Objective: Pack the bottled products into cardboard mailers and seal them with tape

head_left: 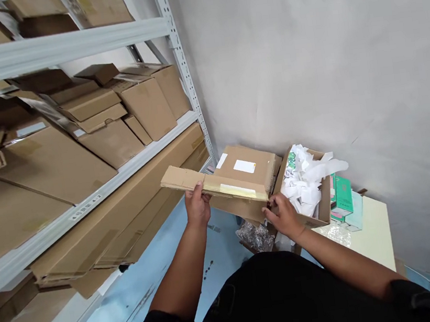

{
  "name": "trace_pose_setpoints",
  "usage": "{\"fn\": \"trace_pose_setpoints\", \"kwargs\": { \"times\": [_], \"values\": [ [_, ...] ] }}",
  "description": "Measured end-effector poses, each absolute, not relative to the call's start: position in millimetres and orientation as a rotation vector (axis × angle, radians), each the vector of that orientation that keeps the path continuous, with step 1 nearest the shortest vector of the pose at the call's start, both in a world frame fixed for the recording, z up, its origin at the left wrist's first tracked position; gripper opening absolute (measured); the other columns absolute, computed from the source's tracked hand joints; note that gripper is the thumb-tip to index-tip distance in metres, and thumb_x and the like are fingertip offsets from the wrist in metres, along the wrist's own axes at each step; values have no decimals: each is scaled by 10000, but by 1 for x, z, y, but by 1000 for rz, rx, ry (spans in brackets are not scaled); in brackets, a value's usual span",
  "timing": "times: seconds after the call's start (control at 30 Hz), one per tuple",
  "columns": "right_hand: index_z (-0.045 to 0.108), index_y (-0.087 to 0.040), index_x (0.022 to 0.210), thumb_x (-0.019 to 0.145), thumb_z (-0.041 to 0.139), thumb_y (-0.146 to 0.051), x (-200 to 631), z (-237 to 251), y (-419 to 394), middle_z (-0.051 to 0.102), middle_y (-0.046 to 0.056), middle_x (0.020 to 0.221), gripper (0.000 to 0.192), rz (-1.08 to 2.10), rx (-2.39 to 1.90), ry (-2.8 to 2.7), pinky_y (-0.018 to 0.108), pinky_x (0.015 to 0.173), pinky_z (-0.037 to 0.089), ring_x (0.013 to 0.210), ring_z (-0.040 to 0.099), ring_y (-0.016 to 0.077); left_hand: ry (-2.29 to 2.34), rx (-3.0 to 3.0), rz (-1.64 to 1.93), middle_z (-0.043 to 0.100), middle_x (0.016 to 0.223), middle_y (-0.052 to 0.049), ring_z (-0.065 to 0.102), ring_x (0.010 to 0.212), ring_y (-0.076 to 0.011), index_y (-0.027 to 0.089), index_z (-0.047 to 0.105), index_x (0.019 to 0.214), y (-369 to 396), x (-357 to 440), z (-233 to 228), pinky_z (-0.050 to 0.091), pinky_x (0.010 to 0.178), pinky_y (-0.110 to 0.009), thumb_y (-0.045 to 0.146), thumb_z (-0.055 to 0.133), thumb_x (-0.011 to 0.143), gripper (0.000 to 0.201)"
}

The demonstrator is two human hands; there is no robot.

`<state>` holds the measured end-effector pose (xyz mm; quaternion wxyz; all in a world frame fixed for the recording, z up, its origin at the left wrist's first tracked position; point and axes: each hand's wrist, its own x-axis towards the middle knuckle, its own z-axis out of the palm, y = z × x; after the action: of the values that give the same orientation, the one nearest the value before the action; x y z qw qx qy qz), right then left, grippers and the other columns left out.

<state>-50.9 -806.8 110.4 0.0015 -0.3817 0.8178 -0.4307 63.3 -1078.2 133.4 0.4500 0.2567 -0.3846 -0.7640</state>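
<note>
A flattened cardboard box [227,180] is held out in front of me, with white labels and yellowish tape along its near edge. My left hand [198,208] is closed around its near side, thumb on top, where a narrow flap sticks out to the left. At the near right corner, my right hand [285,218] has its fingers curled in against the cardboard edge; the fingertips are partly hidden. Just beyond the right hand stands an open carton [326,207] filled with crumpled white paper [302,181].
A metal shelf rack [182,65] loaded with cardboard boxes [148,104] runs along the left. Green boxes [342,194] rest on a pale table [374,229] at the right. Clear plastic wrap [254,236] lies low, near the blue floor [224,260]. A grey wall [304,54] rises behind.
</note>
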Motion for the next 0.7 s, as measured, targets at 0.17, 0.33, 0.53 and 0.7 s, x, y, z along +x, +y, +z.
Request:
{"fn": "trace_pose_setpoints", "kwargs": {
  "times": [0.17,0.33,0.53,0.7],
  "values": [
    [591,-195,1346,814,687,-294,-60,127,-801,602,164,1286,549,-1296,-1477,2712,533,1072,465,1234,541,352,-1020,606,-1841,757,1100,4,714,1079,-200,260,629,1121,-1066,45,159,564,935,-318,408,794,810,382],
    [704,-244,1256,778,625,-206,-65,138,-794,722,110,1209,486,-1419,-1336,2438,446,1024,522,1148,658,306,-1166,487,-1909,728,1162,-53,692,1115,-224,259,626,1180,-1056,34,174,560,944,-340,611,633,911,443],
    [776,-232,1036,865,667,-381,-63,149,-777,773,52,996,252,-1843,-792,2315,405,935,546,970,698,270,-1441,519,-1733,676,1259,-93,649,1151,-227,251,661,1182,-1096,24,149,529,977,-334,556,681,891,422],
    [775,-198,987,858,737,-543,-56,148,-752,780,56,964,370,-1958,-478,2196,389,865,553,953,700,277,-1633,734,-1786,695,1275,-92,612,1245,-263,227,677,1201,-1117,-5,102,458,1070,-347,307,804,784,443]
  ]
}}
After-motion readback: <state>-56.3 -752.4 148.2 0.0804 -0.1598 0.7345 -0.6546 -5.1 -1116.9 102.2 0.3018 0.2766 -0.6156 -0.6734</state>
